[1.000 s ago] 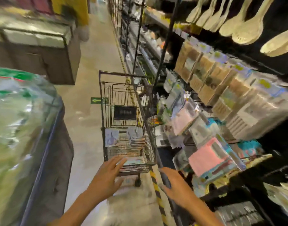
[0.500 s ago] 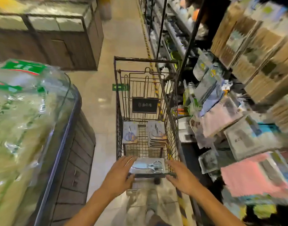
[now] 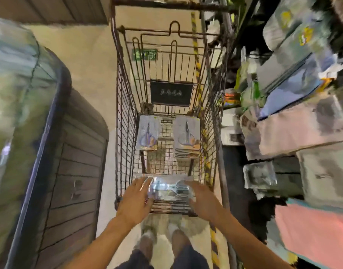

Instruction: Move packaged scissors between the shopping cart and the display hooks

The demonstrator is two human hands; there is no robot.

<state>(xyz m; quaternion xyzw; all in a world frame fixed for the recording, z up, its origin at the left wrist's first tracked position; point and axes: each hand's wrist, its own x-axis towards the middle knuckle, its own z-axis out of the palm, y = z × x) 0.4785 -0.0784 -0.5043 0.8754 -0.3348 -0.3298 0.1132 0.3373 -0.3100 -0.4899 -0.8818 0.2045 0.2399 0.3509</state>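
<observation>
A dark wire shopping cart [image 3: 126, 105] stands straight ahead of me in the aisle. At its far end lie one scissors pack [image 3: 148, 133] on the left and a stack of scissors packs [image 3: 187, 138] on the right. A clear pack of scissors [image 3: 169, 188] lies flat across the cart's near end. My left hand [image 3: 136, 199] reaches over the near rim with its fingertips at that pack's left edge. My right hand [image 3: 202, 199] is at the pack's right edge. Both have spread fingers; whether they grip the pack is unclear.
Display hooks on the right carry hanging packaged goods [image 3: 295, 129], blurred, close beside the cart. A dark wooden counter [image 3: 69, 162] with a bin of bagged goods [image 3: 13, 98] stands on the left. Yellow-black floor tape [image 3: 214, 247] runs along the shelving. My shoes [image 3: 163, 239] are behind the cart.
The view has tilted down from the shelves onto the cart. Both hands have moved forward over the cart's near rim to the edges of the flat scissors pack.
</observation>
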